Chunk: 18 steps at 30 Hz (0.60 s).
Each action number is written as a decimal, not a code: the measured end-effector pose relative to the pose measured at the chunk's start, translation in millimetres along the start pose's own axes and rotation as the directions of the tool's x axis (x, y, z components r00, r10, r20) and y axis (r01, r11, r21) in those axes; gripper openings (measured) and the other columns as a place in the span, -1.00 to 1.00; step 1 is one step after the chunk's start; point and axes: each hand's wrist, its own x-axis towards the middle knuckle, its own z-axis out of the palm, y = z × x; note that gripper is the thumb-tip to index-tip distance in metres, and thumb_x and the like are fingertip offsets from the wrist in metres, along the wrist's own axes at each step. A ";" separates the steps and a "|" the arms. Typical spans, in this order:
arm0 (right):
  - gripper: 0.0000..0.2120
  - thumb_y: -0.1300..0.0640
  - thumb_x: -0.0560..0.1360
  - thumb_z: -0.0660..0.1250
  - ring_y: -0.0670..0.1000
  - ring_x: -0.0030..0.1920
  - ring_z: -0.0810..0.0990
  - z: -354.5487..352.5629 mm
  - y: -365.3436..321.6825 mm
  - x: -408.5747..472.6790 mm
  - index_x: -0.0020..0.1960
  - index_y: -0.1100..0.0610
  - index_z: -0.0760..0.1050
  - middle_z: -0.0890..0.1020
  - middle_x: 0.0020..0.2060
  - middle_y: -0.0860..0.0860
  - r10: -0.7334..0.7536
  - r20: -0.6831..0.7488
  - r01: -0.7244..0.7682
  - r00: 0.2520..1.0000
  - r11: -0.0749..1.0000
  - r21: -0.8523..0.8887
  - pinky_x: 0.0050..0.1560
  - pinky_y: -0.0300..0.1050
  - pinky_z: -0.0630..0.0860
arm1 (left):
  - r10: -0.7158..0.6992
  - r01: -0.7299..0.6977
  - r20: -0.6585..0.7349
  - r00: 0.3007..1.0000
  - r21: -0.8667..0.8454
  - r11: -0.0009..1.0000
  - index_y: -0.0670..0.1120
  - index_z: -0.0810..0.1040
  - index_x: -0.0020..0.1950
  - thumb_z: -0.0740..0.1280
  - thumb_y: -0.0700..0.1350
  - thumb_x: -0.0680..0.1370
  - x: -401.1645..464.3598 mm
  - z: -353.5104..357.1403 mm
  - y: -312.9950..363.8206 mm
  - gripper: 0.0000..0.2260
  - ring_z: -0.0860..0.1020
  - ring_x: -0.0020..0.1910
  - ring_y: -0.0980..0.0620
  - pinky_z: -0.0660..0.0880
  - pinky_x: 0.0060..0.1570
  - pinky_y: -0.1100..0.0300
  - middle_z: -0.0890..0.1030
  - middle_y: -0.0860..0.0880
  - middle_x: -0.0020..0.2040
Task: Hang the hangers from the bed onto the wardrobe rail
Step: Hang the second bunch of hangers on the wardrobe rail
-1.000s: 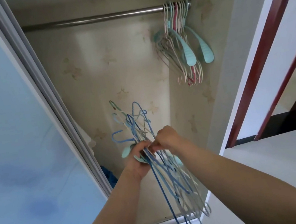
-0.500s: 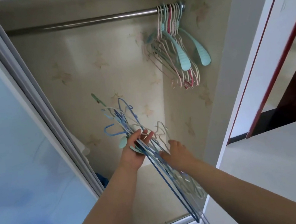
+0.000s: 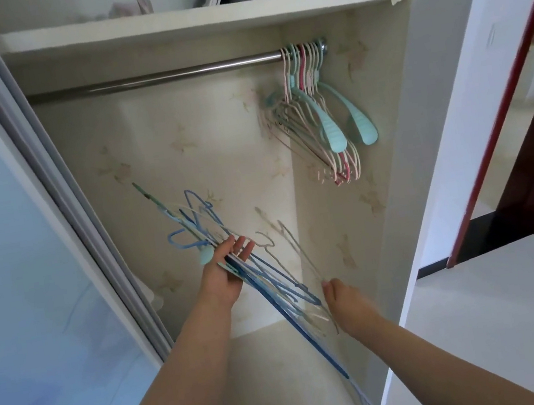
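We are at the sorting step: one hanger is being teased out of the bundle so it can go up on the rail. Our left hand point(image 3: 224, 271) cradles the bundle of hangers point(image 3: 252, 274) low in the open wardrobe, palm under the wires and fingers nearly straight, so the bundle rests across it more than it is clenched. Our right hand point(image 3: 344, 298) has its fingers curled and seems to pinch the lower end of a single pale hanger point(image 3: 295, 250), which stands apart from the rest, hook end up; motion blur makes the exact pinch hard to confirm. The bundle is thin stuff, mostly blue coated wire with a few cream pieces and one mint plastic end poking out by the left wrist, the hooks fanned at the upper left and the long bars slanting down towards the wardrobe floor. Such wires snag on each other easily, so we judge the next move calls for drawing the pale one fully clear of the tangle, then lifting it and turning its hook over the metal rail point(image 3: 153, 78). That rail is a smooth steel tube, bare along most of its length. At its right end a cluster of hung hangers point(image 3: 314, 108) is already packed close, cream and pink wire ones with two broad mint plastic ones whose ribbed, rounded shoulders hang lowest. The free stretch just left of them looks the natural place. Above the rail runs a chipped white shelf point(image 3: 196, 17).
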 end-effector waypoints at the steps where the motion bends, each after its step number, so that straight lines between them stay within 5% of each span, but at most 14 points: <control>1: -0.64 -0.08 0.65 -0.12 0.17 -0.09 0.58 -5.6 2.7 0.5 0.02 0.10 0.35 0.59 -0.11 0.14 0.028 -0.009 -0.027 1.000 0.999 0.045 -0.05 -0.01 0.49 | 0.006 -0.005 -0.022 1.000 0.018 1.000 -0.17 0.49 -0.07 0.33 -0.25 0.54 1.5 -1.7 3.5 -0.97 0.65 -0.22 -0.01 0.60 -0.28 0.21 0.61 -0.12 -0.15; 5: -0.63 -0.13 0.64 -0.06 0.15 -0.19 0.53 -30.9 0.6 4.4 -0.05 0.10 0.37 0.57 -0.21 0.10 0.047 -0.091 -0.032 0.995 0.987 0.156 -0.12 -0.04 0.46 | 0.050 -0.048 -0.015 0.999 0.116 0.992 -0.13 0.44 -0.22 0.35 -0.25 0.52 3.3 -5.3 16.6 -0.85 0.45 -0.54 0.09 0.44 -0.51 0.29 0.46 -0.02 -0.41; 8: -0.60 -0.15 0.61 0.06 0.14 -0.16 0.60 -51.3 -28.7 16.9 -0.07 0.16 0.44 0.65 -0.16 0.11 0.037 -0.140 0.013 0.990 0.940 0.341 -0.10 -0.01 0.52 | 0.085 -0.082 -0.010 0.996 0.146 0.986 -0.13 0.42 -0.26 0.37 -0.30 0.50 2.5 -3.8 23.8 -0.80 0.39 -0.57 0.10 0.40 -0.55 0.30 0.40 -0.01 -0.45; 13: -0.64 -0.12 0.61 0.09 -0.02 -0.57 0.44 -106.7 -101.3 49.4 -0.01 0.19 0.38 0.67 -0.14 0.14 0.056 -0.160 0.064 0.986 0.751 0.657 -0.48 -0.21 0.44 | 0.102 -0.104 0.021 0.995 0.188 0.977 -0.15 0.42 -0.25 0.36 -0.30 0.50 1.2 6.8 33.0 -0.82 0.40 -0.56 0.10 0.40 -0.54 0.29 0.40 -0.03 -0.45; 15: -0.62 -0.10 0.62 0.07 0.00 -0.57 0.42 -126.8 -123.5 65.6 0.01 0.23 0.39 0.66 -0.14 0.18 0.054 -0.203 0.109 0.978 0.697 0.708 -0.46 -0.17 0.47 | 0.093 -0.100 0.045 0.995 0.192 0.976 -0.16 0.44 -0.27 0.36 -0.28 0.51 -1.7 12.5 36.9 -0.82 0.45 -0.54 0.08 0.49 -0.44 0.24 0.42 -0.03 -0.45; 18: -0.61 -0.10 0.62 0.07 0.05 -0.51 0.43 -150.9 -149.7 86.6 0.02 0.24 0.40 0.64 -0.17 0.21 0.078 -0.223 0.119 0.972 0.657 0.745 -0.44 -0.14 0.48 | 0.077 -0.085 0.051 0.996 0.167 0.982 -0.16 0.44 -0.29 0.34 -0.28 0.54 -4.9 18.4 42.9 -0.79 0.54 -0.53 0.05 0.55 -0.01 0.03 0.47 -0.04 -0.50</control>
